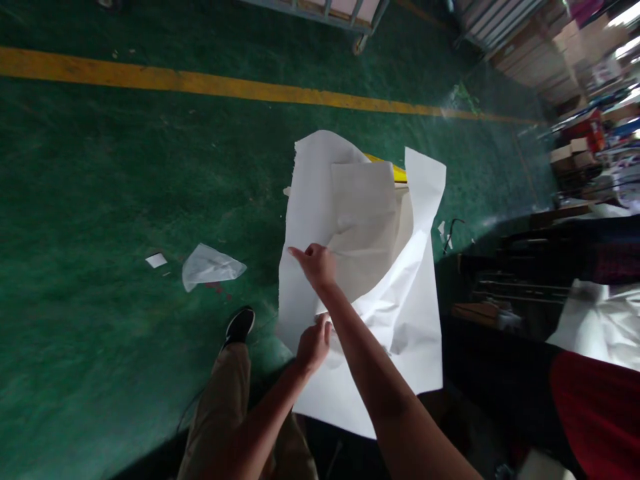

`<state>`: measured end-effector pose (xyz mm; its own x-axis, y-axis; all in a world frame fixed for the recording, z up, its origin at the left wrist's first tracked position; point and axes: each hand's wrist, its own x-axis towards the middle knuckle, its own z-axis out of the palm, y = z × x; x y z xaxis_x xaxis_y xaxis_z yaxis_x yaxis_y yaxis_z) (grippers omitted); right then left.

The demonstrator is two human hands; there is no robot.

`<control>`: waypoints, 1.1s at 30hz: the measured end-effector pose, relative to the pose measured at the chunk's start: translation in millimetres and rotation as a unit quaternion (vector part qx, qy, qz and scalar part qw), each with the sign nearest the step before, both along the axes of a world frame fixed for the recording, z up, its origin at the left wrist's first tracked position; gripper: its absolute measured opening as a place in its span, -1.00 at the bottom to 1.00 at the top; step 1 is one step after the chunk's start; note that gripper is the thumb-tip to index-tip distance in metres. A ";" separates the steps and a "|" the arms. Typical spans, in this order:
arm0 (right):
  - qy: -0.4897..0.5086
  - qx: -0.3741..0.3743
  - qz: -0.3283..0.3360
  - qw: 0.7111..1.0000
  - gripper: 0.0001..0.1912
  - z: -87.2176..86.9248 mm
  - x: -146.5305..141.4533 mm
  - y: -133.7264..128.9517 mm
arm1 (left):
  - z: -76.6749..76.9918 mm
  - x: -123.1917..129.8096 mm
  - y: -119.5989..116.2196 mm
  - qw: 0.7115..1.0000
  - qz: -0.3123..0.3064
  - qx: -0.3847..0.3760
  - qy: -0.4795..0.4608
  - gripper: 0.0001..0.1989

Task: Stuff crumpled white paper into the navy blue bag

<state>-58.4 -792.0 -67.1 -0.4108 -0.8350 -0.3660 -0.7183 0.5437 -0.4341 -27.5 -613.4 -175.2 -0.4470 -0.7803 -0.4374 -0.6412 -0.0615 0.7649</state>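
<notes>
A large white paper sheet (pixel 420 347) lies below me, its right part folded over in creases. On it are a smaller off-white sheet (pixel 364 190) and a cream layer partly under the folds. A bright yellow strip or edge (pixel 399 175) peeks out at the top; the rest of it is covered. My left hand (pixel 314 345) is closed on the paper near a fold at the lower left. Just above it, my right hand (pixel 319 265) rests against the paper with curled fingers and the thumb stretched left. What those fingers hold, if anything, is hidden.
Crumpled clear plastic (pixel 210 265) and a small white scrap (pixel 156 260) lie on the green floor at left. A yellow floor line (pixel 225 87) crosses behind. A wheeled metal cart (pixel 345 15) stands beyond it. Boxes and dark clutter fill the right side.
</notes>
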 end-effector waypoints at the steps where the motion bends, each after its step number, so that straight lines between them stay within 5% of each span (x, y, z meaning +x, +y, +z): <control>1: 0.069 0.021 -0.012 0.997 -0.51 -19.3 -11.2 -9.0 | 2.5 1.2 -1.1 1.000 -0.013 0.003 -0.001 -0.69; 5: 0.179 0.089 -0.020 0.980 -0.12 -71.3 -47.1 -18.2 | 14.9 4.6 -5.7 0.998 -0.054 0.028 -0.020 -0.65; 13: 0.186 0.088 0.028 0.978 -0.57 -84.8 -61.4 -14.0 | 20.8 8.4 -13.1 0.998 -0.055 0.023 -0.015 -0.70; 19: 0.155 0.065 0.010 0.986 -0.78 -62.4 -101.6 1.0 | 20.7 6.0 -13.2 0.999 0.004 -0.039 0.006 -0.78; 25: 0.127 0.092 0.021 0.987 -0.81 -18.9 -157.3 34.5 | 28.6 4.3 -13.8 0.964 0.237 -0.086 0.087 -0.83; 29: 0.074 0.117 0.003 0.990 -0.81 5.8 -165.3 55.2 | 37.7 16.2 -38.1 0.940 0.333 -0.023 0.070 -0.24; 33: 0.033 0.102 -0.007 0.994 -0.77 24.4 -163.3 69.7 | 26.7 25.5 -78.4 0.953 0.277 0.061 0.106 0.13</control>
<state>-221.7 -722.3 -42.7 -0.4509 -0.7403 -0.4986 -0.7330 0.6259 -0.2665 -2.0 -691.8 -148.5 -0.0694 -0.8715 -0.4855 -0.3152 -0.4426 0.8395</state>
